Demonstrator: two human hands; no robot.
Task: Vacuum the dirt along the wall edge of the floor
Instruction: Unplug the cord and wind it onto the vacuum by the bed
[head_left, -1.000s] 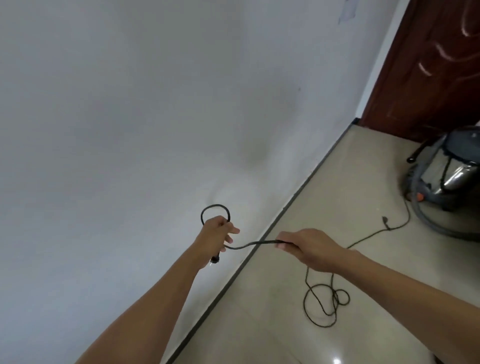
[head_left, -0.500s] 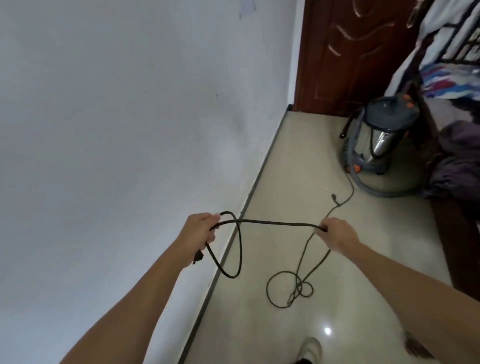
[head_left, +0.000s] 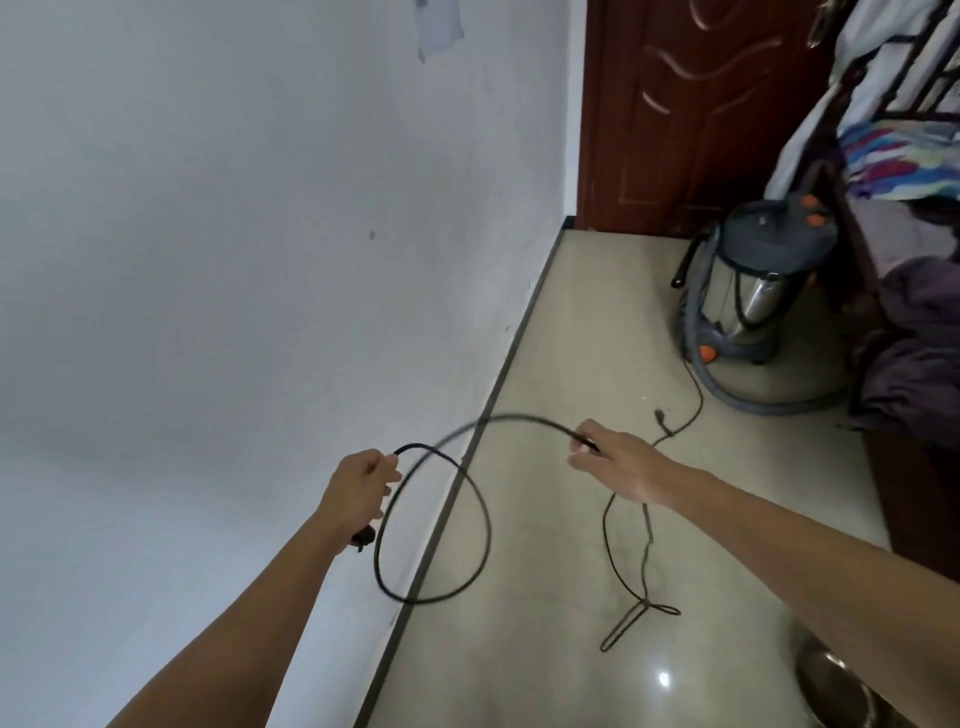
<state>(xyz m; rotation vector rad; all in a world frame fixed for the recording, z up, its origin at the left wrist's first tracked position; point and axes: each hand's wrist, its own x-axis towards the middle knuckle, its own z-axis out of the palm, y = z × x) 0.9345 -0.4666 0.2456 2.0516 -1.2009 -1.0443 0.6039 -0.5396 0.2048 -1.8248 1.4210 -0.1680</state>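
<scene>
Nearest, both bare forearms reach in from the lower edge, the left from seven o'clock and the right from four o'clock. The left hand (head_left: 361, 488), just left of centre, is curled around a black power cord (head_left: 488, 525), with the plug (head_left: 364, 536) poking out below its heel. From that fist the cord hangs in one round loop in front of the dark skirting strip (head_left: 498, 374), then arcs across toward three o'clock to the right hand (head_left: 618, 460), which pinches it between thumb and fingertips. The two hands are held well apart. Below the right hand the cord drops to the glossy beige floor (head_left: 545, 665), lies in a narrow tangled loop at about five o'clock, then trails away toward one o'clock. There the vacuum cleaner (head_left: 753, 280), a steel drum with a dark grey top and orange fittings, stands on the floor, its grey hose (head_left: 769, 406) curved around its base. It sits well apart from the white wall (head_left: 208, 260), which fills the nine o'clock side. Beyond it, at twelve to one o'clock, is a dark red wooden door (head_left: 691, 104); at two o'clock a bed (head_left: 914, 291) carries purple and colourful cloth.
</scene>
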